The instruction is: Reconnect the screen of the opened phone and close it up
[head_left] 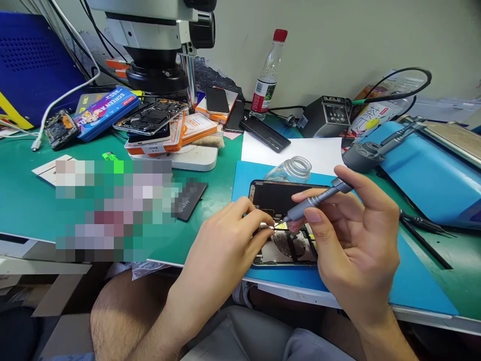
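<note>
An opened smartphone (285,245) lies on a blue mat, its inner parts bare and its dark screen (278,195) folded back behind the body. My right hand (353,240) grips a grey pen-shaped screwdriver (311,205) between thumb and fingers, and its thin tip points down at the upper left of the phone body. Beside that tip, my left hand (233,230) pinches a small metallic piece (265,227) between thumb and fingertips. The fingers partly hide this piece, so its kind cannot be made out. A glass jar (289,169) stands just behind the screen.
A microscope (156,50) rises at the back left above stacked boxes and an opened device (152,118). A black battery (190,199) lies left of the mat. Behind are a bottle (265,80) and a black phone (265,134). Tweezers (426,224) and a blue machine (432,170) sit at right.
</note>
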`<state>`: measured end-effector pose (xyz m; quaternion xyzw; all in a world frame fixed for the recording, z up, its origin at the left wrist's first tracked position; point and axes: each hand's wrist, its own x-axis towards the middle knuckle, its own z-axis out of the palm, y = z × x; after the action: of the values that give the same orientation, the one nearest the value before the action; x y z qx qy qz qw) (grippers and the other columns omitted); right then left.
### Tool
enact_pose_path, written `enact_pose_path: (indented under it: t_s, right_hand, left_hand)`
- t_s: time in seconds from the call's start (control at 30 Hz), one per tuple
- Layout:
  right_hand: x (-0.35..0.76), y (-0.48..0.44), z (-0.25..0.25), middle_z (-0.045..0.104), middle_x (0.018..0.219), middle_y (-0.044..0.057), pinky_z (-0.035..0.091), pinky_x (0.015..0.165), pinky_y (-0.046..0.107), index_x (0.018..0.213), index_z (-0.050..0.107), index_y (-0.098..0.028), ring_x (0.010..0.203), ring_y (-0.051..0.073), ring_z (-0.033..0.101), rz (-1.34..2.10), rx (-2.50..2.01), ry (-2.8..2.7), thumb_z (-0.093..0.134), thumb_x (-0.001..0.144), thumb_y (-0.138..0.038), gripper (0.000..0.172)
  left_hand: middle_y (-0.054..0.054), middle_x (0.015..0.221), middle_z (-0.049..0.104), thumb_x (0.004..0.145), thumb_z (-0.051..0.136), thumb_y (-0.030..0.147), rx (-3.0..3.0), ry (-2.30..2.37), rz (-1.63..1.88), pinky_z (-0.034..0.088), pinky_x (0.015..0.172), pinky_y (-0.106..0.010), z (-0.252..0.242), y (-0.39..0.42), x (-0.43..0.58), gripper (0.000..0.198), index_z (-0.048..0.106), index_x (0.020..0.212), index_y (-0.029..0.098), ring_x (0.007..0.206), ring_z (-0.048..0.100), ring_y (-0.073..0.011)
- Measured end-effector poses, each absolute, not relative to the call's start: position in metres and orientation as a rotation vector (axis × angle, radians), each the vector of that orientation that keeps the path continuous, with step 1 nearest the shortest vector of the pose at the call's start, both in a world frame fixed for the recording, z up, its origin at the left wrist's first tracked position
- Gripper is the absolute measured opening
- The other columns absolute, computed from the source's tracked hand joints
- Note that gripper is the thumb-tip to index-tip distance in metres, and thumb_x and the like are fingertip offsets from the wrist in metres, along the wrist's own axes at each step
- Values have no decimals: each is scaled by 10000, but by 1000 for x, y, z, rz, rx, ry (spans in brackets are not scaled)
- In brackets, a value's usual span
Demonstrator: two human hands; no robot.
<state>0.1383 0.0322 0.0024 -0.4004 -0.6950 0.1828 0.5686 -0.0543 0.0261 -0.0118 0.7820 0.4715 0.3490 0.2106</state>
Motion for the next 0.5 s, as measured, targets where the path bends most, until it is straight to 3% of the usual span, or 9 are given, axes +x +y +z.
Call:
enact_pose_path:
  t_s: [0.5]
  right_hand:
    - [138,32,4,759,1157,28,674,709,265,1583,503,-339,914,151,742,421,-890,-1665,695,989,-95,670]
  left_hand:
    - [-5,1081,670,1094,635,243,2182,1305,978,511,850,-313,-12,27,-54,100,732,1120,240,979,684,-185]
